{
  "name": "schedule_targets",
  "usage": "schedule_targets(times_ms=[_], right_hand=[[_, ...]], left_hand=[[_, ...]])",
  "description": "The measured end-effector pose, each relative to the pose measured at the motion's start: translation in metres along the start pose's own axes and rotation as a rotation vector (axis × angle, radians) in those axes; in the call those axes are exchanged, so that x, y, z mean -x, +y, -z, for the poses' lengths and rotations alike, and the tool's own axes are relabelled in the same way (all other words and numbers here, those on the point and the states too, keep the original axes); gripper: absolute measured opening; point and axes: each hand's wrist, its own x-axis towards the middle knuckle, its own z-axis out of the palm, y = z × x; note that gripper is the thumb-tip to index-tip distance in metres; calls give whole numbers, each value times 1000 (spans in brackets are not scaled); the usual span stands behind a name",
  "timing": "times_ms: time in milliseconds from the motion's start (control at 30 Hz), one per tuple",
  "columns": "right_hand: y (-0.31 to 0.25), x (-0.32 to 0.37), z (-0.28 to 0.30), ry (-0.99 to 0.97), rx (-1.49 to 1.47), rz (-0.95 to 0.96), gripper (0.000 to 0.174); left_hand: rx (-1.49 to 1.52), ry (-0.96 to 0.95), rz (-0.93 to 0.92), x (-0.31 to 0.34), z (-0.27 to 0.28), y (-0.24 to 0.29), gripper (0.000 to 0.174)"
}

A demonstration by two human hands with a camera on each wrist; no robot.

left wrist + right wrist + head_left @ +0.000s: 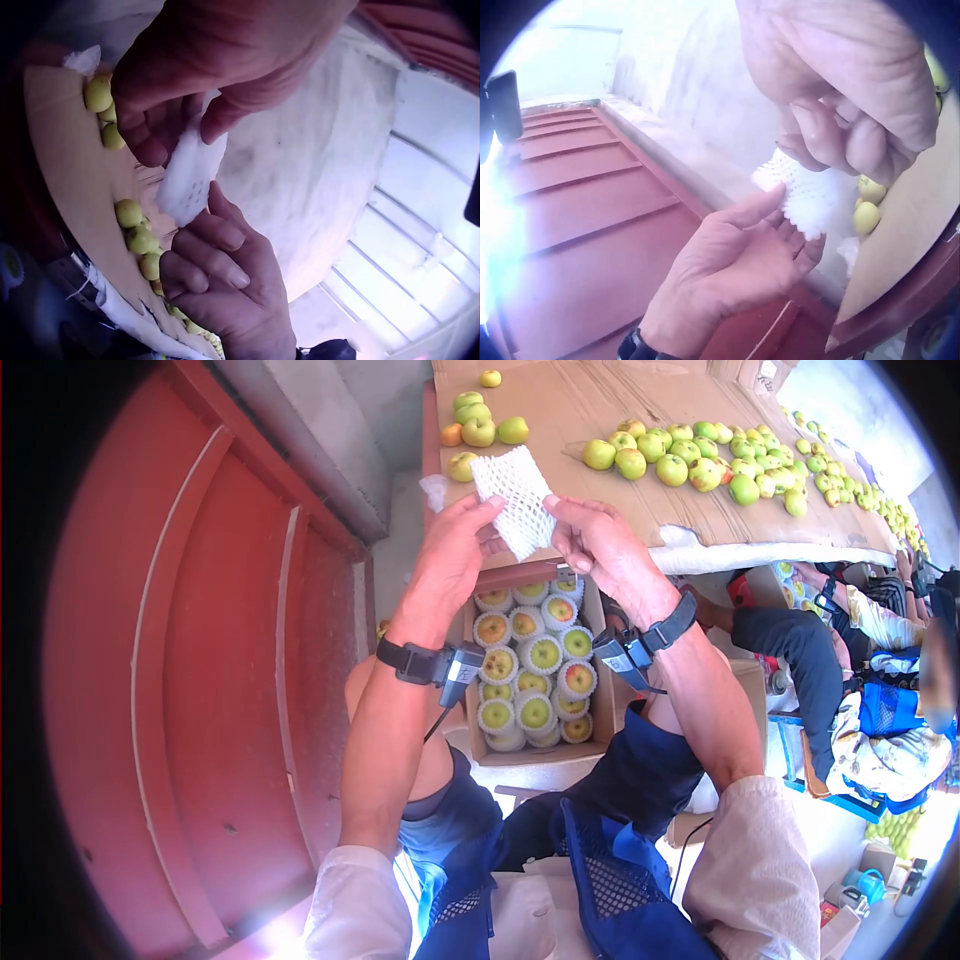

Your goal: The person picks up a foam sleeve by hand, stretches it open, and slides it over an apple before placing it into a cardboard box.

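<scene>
A flat white foam net sleeve is stretched between both hands, above the near edge of the cardboard-covered table. My left hand pinches its left side between thumb and fingers. On the opposite side, my right hand pinches the edge, its other fingers curled, as the left wrist view shows too. No apple shows inside the foam net. Below the hands, a cardboard box holds apples in white foam nets, stacked in rows. A loose apple lies on the table just beyond the left hand.
Many loose green-yellow apples spread over the cardboard tabletop toward the right. A red panelled door stands close on the left. Other people sit at the right, one with a dark trouser leg near the table.
</scene>
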Motion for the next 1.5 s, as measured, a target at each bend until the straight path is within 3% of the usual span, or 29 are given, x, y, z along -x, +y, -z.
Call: schedule_targets(times_ms=[167, 367, 467, 533, 667, 733, 833, 1033, 1100, 1200, 1333, 1433, 1500], right_hand=[[1, 0, 2, 58, 64, 58, 25], [4, 8, -13, 275, 188, 187, 27], [3, 8, -14, 266, 205, 253, 27], [3, 8, -13, 81, 259, 206, 31], [-4, 15, -12, 84, 183, 160, 41], [-7, 16, -7, -31, 50, 53, 53], [-6, 14, -6, -50, -25, 5, 57], [1, 7, 1, -94, -104, -5, 41], [5, 5, 4, -83, -110, -16, 38], [9, 4, 3, -49, -127, -2, 34], [12, 3, -1, -11, -119, 110, 31], [14, -2, -4, 98, 33, 190, 28], [13, -2, -13, 181, 164, 242, 28]], left_hand=[[-40, 10, 12, 1, -5, 2, 32], [-213, 93, -60, -2, -7, -4, 29], [-308, 127, -95, -4, -2, -8, 29], [-367, 130, -107, -4, -3, -8, 29], [-531, 161, -207, 0, -9, -11, 28], [-583, 178, -251, 3, -13, -10, 29], [-628, 185, -313, 7, -16, -10, 28], [-763, 116, -546, 7, -11, -13, 29], [-956, 115, -713, 11, -13, -11, 31], [-1017, 89, -695, 18, -18, -7, 38], [-971, 37, -779, 18, -20, -9, 32], [-959, -5, -724, 20, -22, -8, 35], [-822, -40, -535, 22, -25, -5, 42]])
